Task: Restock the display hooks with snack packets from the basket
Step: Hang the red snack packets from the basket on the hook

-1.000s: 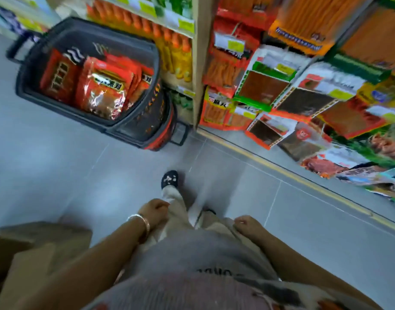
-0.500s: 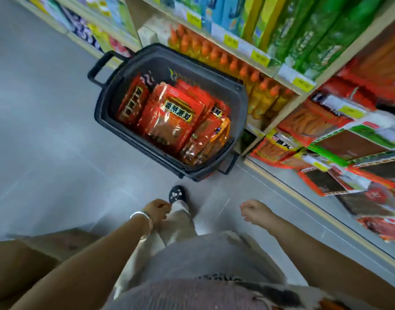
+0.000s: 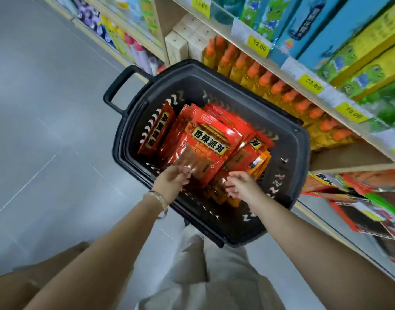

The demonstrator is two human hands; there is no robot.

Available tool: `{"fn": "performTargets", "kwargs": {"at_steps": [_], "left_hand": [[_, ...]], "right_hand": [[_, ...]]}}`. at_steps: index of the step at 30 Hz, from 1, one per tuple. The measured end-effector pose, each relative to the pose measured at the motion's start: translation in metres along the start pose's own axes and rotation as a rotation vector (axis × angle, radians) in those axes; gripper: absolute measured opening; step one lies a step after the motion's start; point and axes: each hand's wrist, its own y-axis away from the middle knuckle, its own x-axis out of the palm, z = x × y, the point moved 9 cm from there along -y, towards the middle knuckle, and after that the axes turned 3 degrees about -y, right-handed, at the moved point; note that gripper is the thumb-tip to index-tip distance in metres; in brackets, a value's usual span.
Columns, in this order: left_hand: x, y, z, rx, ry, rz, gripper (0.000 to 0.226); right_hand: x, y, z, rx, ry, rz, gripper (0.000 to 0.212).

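Note:
A dark plastic basket stands on the floor against the shelving, holding several red snack packets. The top red packet lies face up with a clear window at its near end. Smaller orange packets lie beneath it on the right. My left hand, a bangle on its wrist, reaches into the basket and its fingertips touch the near edge of the top packet. My right hand hovers just right of it with relaxed fingers spread over the lower packets, holding nothing. Snack packets hanging on display show at the right.
Bottles with orange caps line the low shelf right behind the basket, with green and blue boxes on the shelf above. The basket's handle sticks out to the far left. Grey tiled floor spreads to the left.
The view swung from the hanging display to over the basket. Both hands rose from my thighs and reached into the basket, the left one arriving at the top packet.

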Motion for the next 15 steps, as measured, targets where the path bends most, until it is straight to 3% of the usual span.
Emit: {"fn": "performTargets", "kwargs": {"at_steps": [4, 7, 11, 15], "left_hand": [[-0.003, -0.038, 0.0, 0.001, -0.025, -0.121, 0.009], [-0.002, -0.062, 0.0, 0.014, -0.051, -0.108, 0.01], [0.0, -0.083, 0.017, -0.119, -0.053, -0.077, 0.037], [0.003, -0.088, 0.024, -0.175, -0.08, -0.058, 0.04]], "right_hand": [[0.008, -0.064, -0.019, 0.096, -0.023, -0.09, 0.031], [0.013, -0.102, -0.029, 0.174, -0.039, -0.131, 0.038], [0.021, -0.128, -0.029, 0.21, -0.088, -0.132, 0.046], [0.012, -0.133, -0.031, 0.149, -0.083, -0.183, 0.022]]}}
